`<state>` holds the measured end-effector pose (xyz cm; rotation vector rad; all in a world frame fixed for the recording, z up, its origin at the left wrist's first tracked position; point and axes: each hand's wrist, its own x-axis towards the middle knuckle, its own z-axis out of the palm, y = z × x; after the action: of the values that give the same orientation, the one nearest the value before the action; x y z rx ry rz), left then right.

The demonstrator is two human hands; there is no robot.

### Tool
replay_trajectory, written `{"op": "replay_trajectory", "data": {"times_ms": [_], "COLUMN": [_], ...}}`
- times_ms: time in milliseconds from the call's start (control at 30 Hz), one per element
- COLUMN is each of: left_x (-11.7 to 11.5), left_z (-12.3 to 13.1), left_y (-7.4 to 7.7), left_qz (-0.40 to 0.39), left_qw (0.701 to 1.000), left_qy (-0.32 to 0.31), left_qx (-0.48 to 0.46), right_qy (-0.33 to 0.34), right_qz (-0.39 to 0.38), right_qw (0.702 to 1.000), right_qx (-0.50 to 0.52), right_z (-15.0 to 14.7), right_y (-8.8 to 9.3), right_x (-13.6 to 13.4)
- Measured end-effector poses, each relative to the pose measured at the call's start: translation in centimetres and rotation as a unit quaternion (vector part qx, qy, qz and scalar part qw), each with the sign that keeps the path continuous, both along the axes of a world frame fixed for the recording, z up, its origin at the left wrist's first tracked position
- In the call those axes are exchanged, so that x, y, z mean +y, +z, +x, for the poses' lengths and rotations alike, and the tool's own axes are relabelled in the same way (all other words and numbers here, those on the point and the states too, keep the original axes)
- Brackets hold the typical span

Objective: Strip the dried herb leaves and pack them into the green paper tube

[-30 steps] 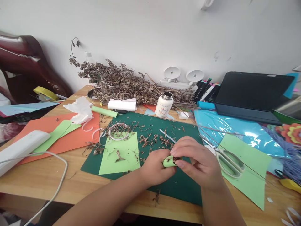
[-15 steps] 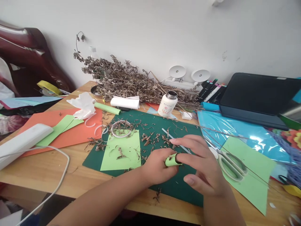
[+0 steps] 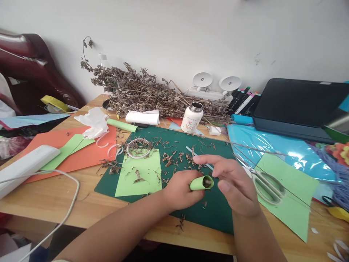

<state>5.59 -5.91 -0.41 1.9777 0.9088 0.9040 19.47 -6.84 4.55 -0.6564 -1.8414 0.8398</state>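
My left hand (image 3: pixel 181 191) is closed around a small rolled tube of light green paper (image 3: pixel 201 183) with brown dried bits showing at its open end. Just right of the tube's mouth, my right hand (image 3: pixel 234 185) has its fingers loosely apart, the index finger stretched out to the left above the tube, and nothing in it. Both hands hover over a dark green cutting mat (image 3: pixel 215 214) strewn with dried leaf crumbs (image 3: pixel 177 160). A light green paper sheet (image 3: pixel 139 173) lies on the mat to the left.
A heap of dried plant stems (image 3: pixel 144 94) lies by the wall, with a white bottle (image 3: pixel 191 118), a paper roll (image 3: pixel 143 118) and a tape ring (image 3: pixel 138 148) near it. Scissors (image 3: pixel 265 182) rest on green paper at right. Behind them sits a black laptop (image 3: pixel 297 107); orange paper (image 3: pixel 81 156) and a white cable (image 3: pixel 69 203) are at left.
My right hand's fingers have come off the tube's mouth and spread apart. The tube's open end now shows, tilted to the right. The left hand kept its grip.
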Motion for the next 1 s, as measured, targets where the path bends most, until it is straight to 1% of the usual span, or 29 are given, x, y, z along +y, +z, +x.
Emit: {"op": "replay_trajectory", "data": {"times_ms": [100,167,233,300,367,433,533,633,800,900,933,1000], "left_x": [0.0,0.0,0.0,0.1,0.1,0.1,0.1,0.1,0.1,0.1,0.0,-0.1], "left_z": [0.0,0.1,0.1,0.1,0.1,0.0,-0.1,-0.1,-0.2,-0.3,-0.3,-0.2], "left_y": [-0.1,0.0,0.0,0.1,0.1,0.0,0.0,0.1,0.0,0.1,0.2,0.4], "left_qz": [0.000,-0.010,-0.017,-0.018,-0.013,-0.010,-0.008,0.000,0.001,-0.006,-0.009,-0.028], "left_qw": [1.000,1.000,1.000,1.000,1.000,1.000,1.000,1.000,1.000,1.000,1.000,0.999], "left_qy": [0.005,0.010,0.009,0.009,0.010,0.008,0.004,0.010,0.000,0.003,0.007,0.006], "left_qx": [-0.005,-0.011,-0.020,-0.023,-0.023,-0.021,-0.022,-0.023,-0.023,-0.026,-0.029,-0.045], "right_qy": [-0.034,-0.066,-0.079,-0.066,-0.040,-0.019,-0.016,-0.016,-0.009,-0.007,-0.008,-0.026], "right_qz": [0.008,0.014,0.016,0.020,0.048,0.098,0.167,0.193,0.202,0.185,0.177,0.155], "right_qw": [0.998,0.996,0.996,0.997,0.997,0.992,0.977,0.966,0.954,0.950,0.956,0.975], "right_qx": [-0.043,-0.051,-0.043,-0.034,-0.043,-0.071,-0.132,-0.173,-0.223,-0.250,-0.235,-0.159], "right_z": [-0.1,-0.1,0.1,0.3,0.4,0.5,0.4,0.3,0.0,0.0,0.1,0.5], "right_y": [0.1,0.1,0.1,0.2,0.4,0.6,0.8,1.0,1.6,1.6,1.4,1.1], "right_x": [0.1,0.2,0.4,0.5,0.5,0.6,0.8,0.9,0.7,0.5,0.5,0.4]}}
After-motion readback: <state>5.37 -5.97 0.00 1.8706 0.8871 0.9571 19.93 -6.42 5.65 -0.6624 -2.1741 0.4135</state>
